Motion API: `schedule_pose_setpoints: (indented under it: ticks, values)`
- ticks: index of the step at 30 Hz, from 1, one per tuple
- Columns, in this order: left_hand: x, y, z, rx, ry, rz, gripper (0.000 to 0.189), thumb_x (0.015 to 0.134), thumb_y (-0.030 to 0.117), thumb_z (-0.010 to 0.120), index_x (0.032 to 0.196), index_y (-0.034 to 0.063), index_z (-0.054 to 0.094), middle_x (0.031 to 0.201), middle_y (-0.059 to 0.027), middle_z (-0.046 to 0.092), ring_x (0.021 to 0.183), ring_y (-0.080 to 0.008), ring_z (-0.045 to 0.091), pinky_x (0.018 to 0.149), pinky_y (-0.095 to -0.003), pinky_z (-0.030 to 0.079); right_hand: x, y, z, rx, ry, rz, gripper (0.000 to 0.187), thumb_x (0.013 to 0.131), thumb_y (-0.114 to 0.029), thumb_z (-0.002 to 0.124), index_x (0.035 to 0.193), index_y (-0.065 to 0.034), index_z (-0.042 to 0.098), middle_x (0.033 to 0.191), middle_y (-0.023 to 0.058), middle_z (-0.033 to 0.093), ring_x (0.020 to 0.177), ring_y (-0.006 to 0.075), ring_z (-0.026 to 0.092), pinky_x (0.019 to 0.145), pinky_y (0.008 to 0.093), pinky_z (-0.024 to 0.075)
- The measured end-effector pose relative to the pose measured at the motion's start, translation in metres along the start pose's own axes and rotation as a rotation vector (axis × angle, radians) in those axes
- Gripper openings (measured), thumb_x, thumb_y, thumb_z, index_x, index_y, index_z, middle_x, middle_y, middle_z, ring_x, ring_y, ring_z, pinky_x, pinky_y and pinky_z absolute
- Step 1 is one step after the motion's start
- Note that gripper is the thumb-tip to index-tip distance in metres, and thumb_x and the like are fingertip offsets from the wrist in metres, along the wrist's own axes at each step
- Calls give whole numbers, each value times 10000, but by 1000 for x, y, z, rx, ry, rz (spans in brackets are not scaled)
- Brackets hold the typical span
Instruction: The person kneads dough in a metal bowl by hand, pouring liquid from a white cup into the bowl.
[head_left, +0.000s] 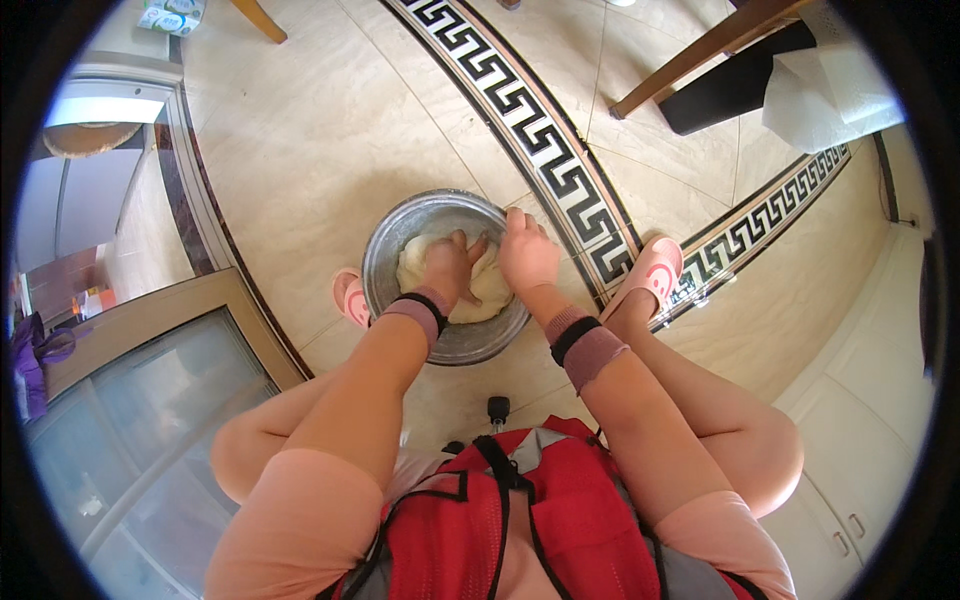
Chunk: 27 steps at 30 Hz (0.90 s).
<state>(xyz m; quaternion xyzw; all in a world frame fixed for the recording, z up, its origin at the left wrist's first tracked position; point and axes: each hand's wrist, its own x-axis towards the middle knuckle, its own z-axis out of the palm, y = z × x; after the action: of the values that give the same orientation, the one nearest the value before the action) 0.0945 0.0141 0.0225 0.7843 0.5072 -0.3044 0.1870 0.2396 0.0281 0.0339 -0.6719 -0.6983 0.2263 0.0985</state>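
Observation:
A round grey metal basin (384, 277) sits on the floor between my feet. Inside it lies a broad, pale mass of dough (495, 289). My left hand (448, 266) presses down into the middle of the dough, its thumb and fingers spread and partly hidden by the hand itself. On the basin's right side, my right hand (529, 253) grips the rim with its fingers curled over the edge. Some of the rim and dough is covered by my hands.
Pink slippers (654, 274) flank the basin. Wooden furniture legs (697, 64) and a black box-like object (735, 82) stand ahead at right. To the left is a framed glass door (172, 405); white cabinets (847, 420) line the right. A castor (498, 409) shows below me.

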Motion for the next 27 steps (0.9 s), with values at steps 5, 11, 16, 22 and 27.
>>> schedule_pose_setpoints:
  ticks: [5,11,16,22,27]
  values:
    - [6,-26,-15,-315,-152,-2,1104,557,522,851,1451,122,342,1393,-206,427,1214,-358,499,960,-390,455,1,0,-6,-29,-11,-11,245,867,-171,594,1074,-87,491,991,131,634,892,338,648,713,455,537]
    - [-10,-68,28,-353,28,-141,1035,567,443,881,1365,-11,403,1383,-240,427,1288,-375,420,1057,-410,378,-3,-13,-3,-19,-15,10,184,856,-84,516,1037,-96,479,998,110,613,909,301,642,705,427,547]
    - [-24,-42,-5,-438,-256,-357,1006,599,418,875,1333,-51,372,1223,-265,572,1141,-369,569,950,-399,472,-6,-7,-3,-25,-27,39,185,854,-82,520,1033,-99,480,987,105,614,914,302,641,710,425,545]
    - [-61,9,-22,-462,-210,-104,568,846,220,638,1325,39,394,1043,-260,639,951,-375,654,801,-430,522,-3,-2,1,19,-5,21,205,878,-107,516,1080,-78,505,997,142,636,911,341,643,740,438,537]
    - [-38,26,35,-414,-48,-106,452,907,184,525,1347,186,420,957,-241,640,843,-373,667,694,-443,533,-2,-5,6,31,14,16,203,839,-85,531,1035,-98,482,974,103,613,912,318,635,713,445,539]
